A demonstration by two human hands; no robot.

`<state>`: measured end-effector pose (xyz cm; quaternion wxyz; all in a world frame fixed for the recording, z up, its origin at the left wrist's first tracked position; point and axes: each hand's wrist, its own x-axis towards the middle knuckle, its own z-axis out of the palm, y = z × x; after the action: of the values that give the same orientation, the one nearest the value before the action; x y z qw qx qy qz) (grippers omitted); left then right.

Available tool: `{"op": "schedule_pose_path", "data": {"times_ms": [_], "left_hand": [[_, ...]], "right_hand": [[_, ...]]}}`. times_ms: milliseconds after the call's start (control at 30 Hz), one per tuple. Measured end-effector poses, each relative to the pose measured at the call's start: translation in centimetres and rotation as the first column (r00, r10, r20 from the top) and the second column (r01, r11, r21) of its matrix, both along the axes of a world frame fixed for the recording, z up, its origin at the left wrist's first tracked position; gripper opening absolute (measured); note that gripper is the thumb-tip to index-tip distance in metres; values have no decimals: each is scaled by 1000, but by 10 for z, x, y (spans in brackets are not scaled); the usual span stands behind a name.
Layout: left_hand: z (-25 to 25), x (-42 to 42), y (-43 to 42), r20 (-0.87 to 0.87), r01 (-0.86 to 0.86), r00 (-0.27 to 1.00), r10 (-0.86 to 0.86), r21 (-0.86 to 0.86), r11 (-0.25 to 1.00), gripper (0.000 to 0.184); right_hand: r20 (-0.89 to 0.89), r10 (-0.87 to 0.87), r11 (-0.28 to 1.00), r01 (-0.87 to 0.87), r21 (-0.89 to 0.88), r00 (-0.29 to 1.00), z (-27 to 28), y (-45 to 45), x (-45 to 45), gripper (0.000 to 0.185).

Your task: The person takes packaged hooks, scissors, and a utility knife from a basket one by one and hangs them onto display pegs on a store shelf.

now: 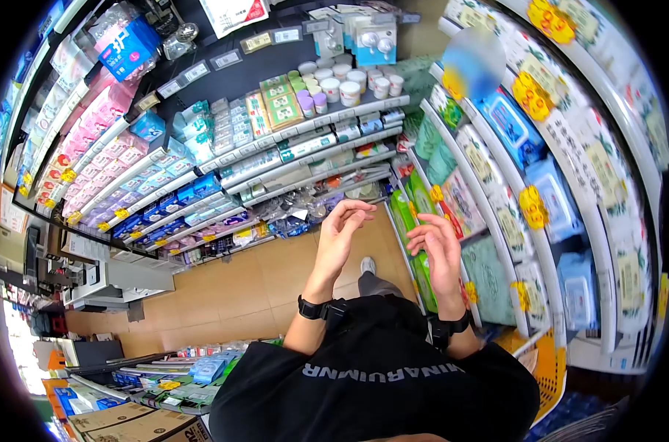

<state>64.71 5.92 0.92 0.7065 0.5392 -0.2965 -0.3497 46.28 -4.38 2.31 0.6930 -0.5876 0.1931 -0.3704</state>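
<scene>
1. Currently, both forearms extend forward from the black shirt (364, 368), elbows bent, with the hands raised in front of the torso.
2. Left hand (343, 232): released and holding nothing. The fingers are bent loosely toward the right hand; the wrist carries a black band (314, 309).
3. Right hand (439, 254): also released, nothing grasped. The fingers are spread slightly and curl inward toward the left hand; a second dark band sits at this wrist.
4. Hand spacing: the hands are apart, above the tan tiled floor (224, 291) and the edge of the right-side shelving.
5. Green packs (421, 195): located on the lower right-side shelf, beside and partly behind the right hand. Contact with the fingers cannot be determined.
6. Yellow basket (550, 379): positioned at lower right, beside the shirt's right sleeve.
</scene>
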Motion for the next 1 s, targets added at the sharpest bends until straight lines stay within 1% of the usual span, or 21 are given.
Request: {"op": "schedule_pose_path", "data": {"times_ms": [167,267,400,500,567,600,667,800,900,967,1000], "left_hand": [[-1,-54,32,-29,98,995,-98,7,995,19],[-2,-87,44,-37,168,985,-168,8,986,19],[5,-126,52,-22,292,956,-292,17,956,19],[11,-157,49,-11,380,925,-380,-17,925,18],[14,-180,45,12,446,895,-446,-2,895,18],[14,-192,42,35,466,884,-466,4,885,18],[14,-220,35,36,539,842,-539,1,842,18],[9,-273,16,23,619,785,-619,-6,786,17],[8,-321,-2,16,696,718,-696,-14,718,17],[12,-355,-12,26,775,632,-775,5,632,18],[13,-373,-16,24,791,612,-791,10,612,18]], "right_hand": [[-23,-45,999,45,16,999,-5,53,-57,31],[-29,-111,994,111,4,993,-1,81,-93,31],[6,-216,976,216,44,976,3,105,-140,31],[8,-296,954,296,46,955,6,123,-173,32],[24,-336,941,335,47,941,3,134,-196,32],[19,-387,921,386,53,922,2,138,-209,32],[50,-427,904,426,36,903,0,144,-234,32],[56,-571,820,566,90,819,-7,151,-288,31],[40,-660,749,654,105,750,-12,155,-328,31],[21,-699,712,693,112,715,-12,156,-357,31],[19,-717,693,711,117,696,-12,157,-372,31]]}}
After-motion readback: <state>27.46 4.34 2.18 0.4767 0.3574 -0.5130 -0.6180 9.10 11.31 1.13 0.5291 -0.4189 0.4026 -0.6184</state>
